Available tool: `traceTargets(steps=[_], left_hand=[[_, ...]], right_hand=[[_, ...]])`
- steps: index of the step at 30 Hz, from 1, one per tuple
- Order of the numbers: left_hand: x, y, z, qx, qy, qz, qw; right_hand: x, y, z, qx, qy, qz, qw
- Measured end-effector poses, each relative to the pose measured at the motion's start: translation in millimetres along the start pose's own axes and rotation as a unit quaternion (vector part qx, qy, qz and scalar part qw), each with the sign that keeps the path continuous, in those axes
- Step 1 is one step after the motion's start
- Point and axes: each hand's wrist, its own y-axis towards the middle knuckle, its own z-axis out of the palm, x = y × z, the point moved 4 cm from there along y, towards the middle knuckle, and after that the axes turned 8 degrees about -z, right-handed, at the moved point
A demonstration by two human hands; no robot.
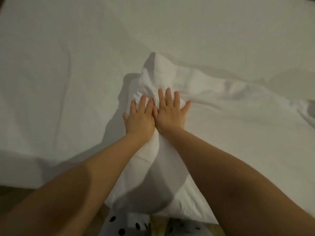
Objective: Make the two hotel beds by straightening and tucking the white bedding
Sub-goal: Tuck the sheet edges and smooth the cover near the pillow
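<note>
At the centre of the frame, the left hand (139, 122) and right hand (170, 114) lie side by side, each grip open and flat, pressing a bunched white duvet (163, 79) on the sheeted bed (51, 65).

bare forearms (81, 181), no sleeves; white slip-ons (119, 223) with black dots, perhaps clogs.

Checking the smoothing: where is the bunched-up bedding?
Head view, centre: the bunched bedding rises just beyond both flat hands, left hand and right hand.
</note>
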Motion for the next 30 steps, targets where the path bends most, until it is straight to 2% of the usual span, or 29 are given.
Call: traceTargets(steps=[3, 6, 12, 16, 20, 25, 28, 30], left_hand=[[2.2, 8.3, 4.5, -0.012, -0.004, -0.001, 1.000], [-3.6, 0.4, -5.1, -0.045, 0.006, -0.001, 0.999], [-65.3, -79.3, -18.9, -0.076, 0.055, 0.037, 0.995], [-139.8, -140.1, 9.7, -0.074, 0.100, 0.115, 0.985], [-222.9, -191.3, 57.1, -0.058, 0.125, 0.130, 0.982], [-338.1, -253.2, 121.5, -0.033, 0.132, 0.187, 0.973], [-397.0, -276.4, 144.7, -0.014, 0.139, 0.222, 0.965], [-432.1, -291.1, 154.9, -0.005, 0.141, 0.261, 0.955]], right_hand=[[-1.1, 8.2, 2.2, 0.018, 0.001, -0.001, 1.000], [-3.6, 5.6, -12.7, 0.016, 0.059, -0.012, 0.998], [-49.3, -86.1, -42.7, -0.098, 0.147, -0.031, 0.984], [-140.1, -159.5, -40.2, -0.107, 0.113, 0.029, 0.987], [-252.6, -238.5, -22.6, -0.104, 0.099, 0.079, 0.987], [-395.9, -335.3, 1.6, -0.078, 0.107, 0.156, 0.979], [-458.9, -383.4, 4.7, -0.088, 0.157, 0.178, 0.968], [-483.0, -403.3, 1.5, -0.101, 0.263, 0.154, 0.947]])
